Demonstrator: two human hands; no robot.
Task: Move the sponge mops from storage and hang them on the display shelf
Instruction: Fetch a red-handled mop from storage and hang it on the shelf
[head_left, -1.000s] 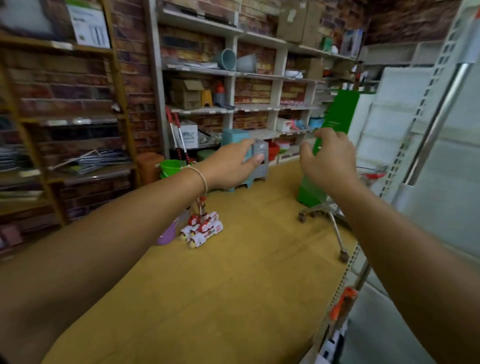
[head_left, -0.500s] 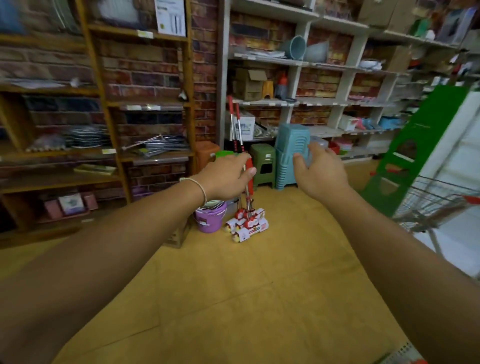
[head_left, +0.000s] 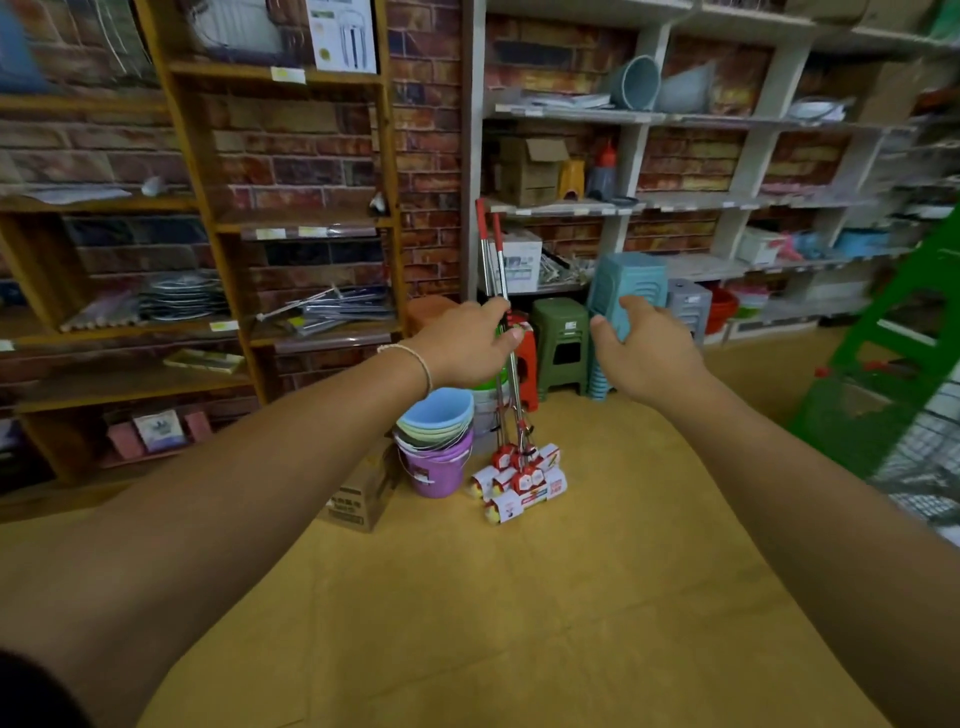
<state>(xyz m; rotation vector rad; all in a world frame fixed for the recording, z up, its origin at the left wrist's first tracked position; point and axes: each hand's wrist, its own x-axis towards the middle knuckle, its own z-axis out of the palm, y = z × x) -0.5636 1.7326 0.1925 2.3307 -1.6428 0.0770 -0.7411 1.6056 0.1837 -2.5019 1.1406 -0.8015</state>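
Several sponge mops (head_left: 521, 481) stand on the floor a few steps ahead, leaning against a white shelf post. They have chrome poles with red grips (head_left: 487, 244) and labelled roller heads. Both my arms are stretched out toward them. My left hand (head_left: 462, 349), with a bracelet at the wrist, overlaps the poles in the view; its fingers are loosely curled and it holds nothing. My right hand (head_left: 645, 349) floats to the right of the poles, fingers apart and empty.
Stacked plastic buckets (head_left: 438, 453) and a cardboard box (head_left: 363, 500) sit left of the mops. Green (head_left: 561, 339) and blue stools (head_left: 631, 281) stand behind them. A green ladder (head_left: 905, 353) and a wire cart (head_left: 927, 467) are at the right. Shelving lines the brick wall.
The view has swung left, away from the white display shelf and cart, bringing the mops to the middle and closer. Both hands stay outstretched and empty.
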